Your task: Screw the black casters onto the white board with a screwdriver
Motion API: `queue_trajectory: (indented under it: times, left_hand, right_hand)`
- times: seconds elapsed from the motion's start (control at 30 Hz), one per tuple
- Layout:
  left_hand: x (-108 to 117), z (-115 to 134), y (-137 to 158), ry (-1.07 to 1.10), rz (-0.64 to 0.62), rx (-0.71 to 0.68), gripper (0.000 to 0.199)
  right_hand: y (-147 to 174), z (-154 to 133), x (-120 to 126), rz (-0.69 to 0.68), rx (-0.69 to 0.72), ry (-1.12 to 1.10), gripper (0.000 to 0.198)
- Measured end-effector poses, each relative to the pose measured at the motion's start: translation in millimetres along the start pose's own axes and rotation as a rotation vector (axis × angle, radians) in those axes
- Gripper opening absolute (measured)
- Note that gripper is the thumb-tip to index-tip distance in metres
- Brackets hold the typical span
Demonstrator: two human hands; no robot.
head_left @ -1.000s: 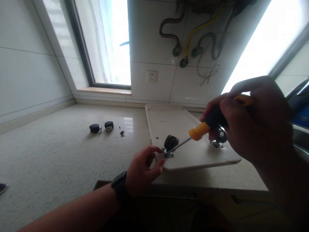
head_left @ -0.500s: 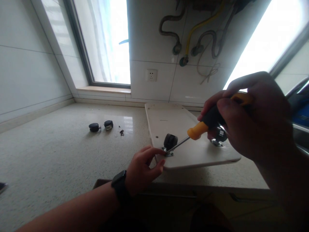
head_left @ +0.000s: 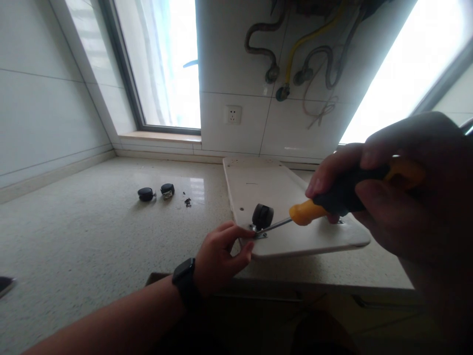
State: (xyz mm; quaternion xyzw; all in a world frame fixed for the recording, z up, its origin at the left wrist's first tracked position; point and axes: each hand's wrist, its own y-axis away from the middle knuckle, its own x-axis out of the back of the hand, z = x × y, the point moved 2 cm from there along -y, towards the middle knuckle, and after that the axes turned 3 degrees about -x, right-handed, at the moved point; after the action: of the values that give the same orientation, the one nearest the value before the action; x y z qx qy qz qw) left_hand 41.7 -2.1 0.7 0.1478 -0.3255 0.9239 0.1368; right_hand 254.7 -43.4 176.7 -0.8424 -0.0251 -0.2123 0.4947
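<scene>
My right hand (head_left: 399, 182) is closed around the yellow-and-black handle of a screwdriver (head_left: 305, 212). Its metal shaft slants down to the mounting plate of a black caster (head_left: 263, 216), which stands upright at the near left corner of a white board (head_left: 295, 236). Beside the screwdriver's tip, my left hand (head_left: 223, 250) curls at that corner, index fingertip on the plate and thumb near the board's edge. Whatever screw may be under the tip is hidden. At the board's right side, another caster's plate (head_left: 340, 222) shows only in part behind my right hand.
Two loose black casters (head_left: 145, 194), (head_left: 167, 190) lie on the speckled countertop (head_left: 92, 246), near a small heap of screws (head_left: 188, 202). A dark object (head_left: 5, 285) sits at the left edge. Pipes (head_left: 258, 51) and a socket (head_left: 233, 115) are on the tiled wall.
My right hand has shifted right and rolled around, and the screwdriver lies at a lower slant, its tip still at the plate. The left hand holds nearly the same place.
</scene>
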Motion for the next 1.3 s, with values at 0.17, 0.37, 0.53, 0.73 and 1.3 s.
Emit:
queue_trajectory:
  times: [0.17, 0.37, 0.53, 0.73, 1.3]
  left_hand:
    - [-0.7, -1.4, 0.8, 0.003, -0.002, 0.000, 0.015]
    - [-1.1, -2.3, 1.0, 0.010, -0.007, 0.007, 0.017]
    - [-0.8, -0.9, 1.3, 0.015, -0.018, 0.009, 0.016]
    - [-0.4, -9.8, 8.3, -0.057, -0.038, 0.018, 0.042]
    - [0.0, -26.1, 1.8, -0.323, -0.092, -0.035, 0.047]
  right_hand:
    - [-5.0, -6.6, -6.7, 0.025, -0.054, 0.015, 0.022]
    - [-20.2, 5.8, -9.9, 0.074, -0.222, 0.014, 0.031]
    - [-22.6, 12.4, -2.5, -0.073, -0.121, 0.140, 0.039]
    - [-24.4, 12.6, 3.7, -0.147, -0.131, 0.368, 0.036]
    - [-68.2, -10.1, -17.0, -0.341, -0.199, 0.824, 0.051]
